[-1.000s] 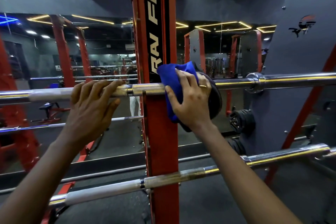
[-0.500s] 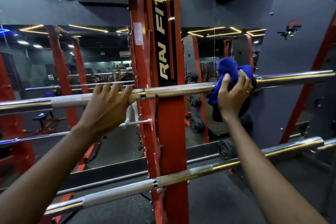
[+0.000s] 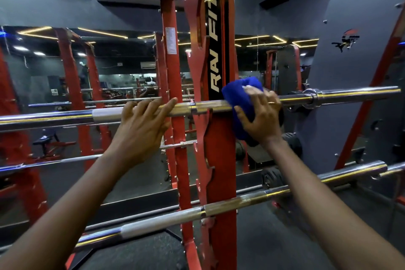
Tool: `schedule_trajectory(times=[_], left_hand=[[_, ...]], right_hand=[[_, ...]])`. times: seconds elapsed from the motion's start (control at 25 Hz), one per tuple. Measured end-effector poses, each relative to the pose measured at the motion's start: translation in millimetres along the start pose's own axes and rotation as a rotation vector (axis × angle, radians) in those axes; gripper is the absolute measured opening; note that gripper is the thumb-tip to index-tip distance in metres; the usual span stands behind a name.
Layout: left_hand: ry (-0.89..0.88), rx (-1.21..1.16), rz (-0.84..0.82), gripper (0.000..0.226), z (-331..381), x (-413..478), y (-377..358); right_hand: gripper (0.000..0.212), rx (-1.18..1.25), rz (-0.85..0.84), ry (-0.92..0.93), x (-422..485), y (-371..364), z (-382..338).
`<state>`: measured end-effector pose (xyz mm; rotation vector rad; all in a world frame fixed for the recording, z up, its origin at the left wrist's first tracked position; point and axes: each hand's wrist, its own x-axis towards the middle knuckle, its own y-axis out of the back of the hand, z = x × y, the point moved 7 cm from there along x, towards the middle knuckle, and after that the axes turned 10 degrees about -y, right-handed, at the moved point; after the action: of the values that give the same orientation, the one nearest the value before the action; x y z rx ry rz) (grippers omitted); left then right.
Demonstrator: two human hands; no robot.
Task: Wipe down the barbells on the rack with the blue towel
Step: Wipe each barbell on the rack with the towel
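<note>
The blue towel [image 3: 241,98] is folded over the upper barbell [image 3: 208,107], just to the right of the red upright [image 3: 219,160] and touching its edge. The right hand [image 3: 260,118] holds it there. Its fingers curl over the top of the cloth and the thumb comes from below, so the towel is gripped round the bar. The long axis of this barbell runs across the upright, from left to right, and its right end sits a little higher in the view. To the right of the upright, past the towel, the bar is free up to the collar [image 3: 311,97], and the sleeve beyond it is bare. To the left of the upright the left hand [image 3: 142,120] rests on the bar, with the fingers nearly straight and lying over its top. Lower on the upright, a second barbell [image 3: 219,208] crosses it in the same direction. Behind the upright is a mirror [image 3: 39,85].
</note>
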<state>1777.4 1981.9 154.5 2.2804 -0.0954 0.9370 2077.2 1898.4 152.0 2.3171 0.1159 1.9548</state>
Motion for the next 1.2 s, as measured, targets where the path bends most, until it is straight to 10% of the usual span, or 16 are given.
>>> schedule_trajectory(times=[0.24, 0.48, 0.68, 1.0, 1.2], left_hand=[[0.034, 0.046, -0.013, 0.063, -4, -1, -8], [0.012, 0.085, -0.166, 0.056, -3, 21, 10], [0.105, -0.484, -0.520, 0.048, -29, 47, 15], [-0.065, -0.020, -0.048, 0.056, -17, 21, 7], [-0.027, -0.030, -0.006, 0.056, -16, 8, 16]], right_hand=[[0.056, 0.027, 0.178, -0.672, 15, 15, 67], [0.050, 0.073, -0.017, -0.219, -8, -9, -40], [0.049, 0.013, 0.110, -0.155, 11, 12, 30], [0.063, 0.173, 0.199, -0.785, 12, 16, 96], [0.043, 0.369, 0.049, -0.504, -9, 1, -30]])
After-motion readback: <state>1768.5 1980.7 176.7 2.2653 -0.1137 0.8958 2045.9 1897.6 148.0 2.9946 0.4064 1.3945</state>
